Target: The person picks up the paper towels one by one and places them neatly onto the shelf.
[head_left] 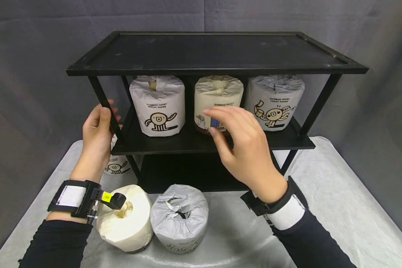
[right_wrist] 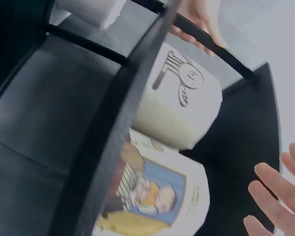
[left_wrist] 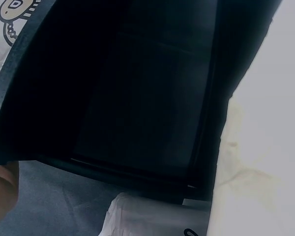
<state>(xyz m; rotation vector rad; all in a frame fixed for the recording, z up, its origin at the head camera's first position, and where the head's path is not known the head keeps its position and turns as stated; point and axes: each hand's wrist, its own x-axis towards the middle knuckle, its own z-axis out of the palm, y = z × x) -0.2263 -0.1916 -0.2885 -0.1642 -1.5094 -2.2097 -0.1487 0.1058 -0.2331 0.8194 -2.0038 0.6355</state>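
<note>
My left hand (head_left: pixel 98 128) grips the left front post (head_left: pixel 102 98) of a black shelf rack (head_left: pixel 214 52), thumb in front and fingers behind it. My right hand (head_left: pixel 244 143) hovers before the middle shelf, its fingers loosely bent and holding nothing. Behind it stands a cream-wrapped toilet paper roll (head_left: pixel 219 89) with a printed picture, partly hidden by the fingers. In the right wrist view, fingers (right_wrist: pixel 270 204) show apart from that picture roll (right_wrist: pixel 162 191). A white toilet paper roll (head_left: pixel 159 106) stands at the left of the shelf, and another (head_left: pixel 276 102) at the right.
On the pale cloth (head_left: pixel 241 238) before the rack stand a cream roll (head_left: pixel 130 230), close to my left wrist, and a greyish-white roll (head_left: pixel 181 223). Another roll (head_left: pixel 117 165) sits by the rack's left side, partly behind my left arm. The bottom shelf (head_left: pixel 187 171) lies in shadow.
</note>
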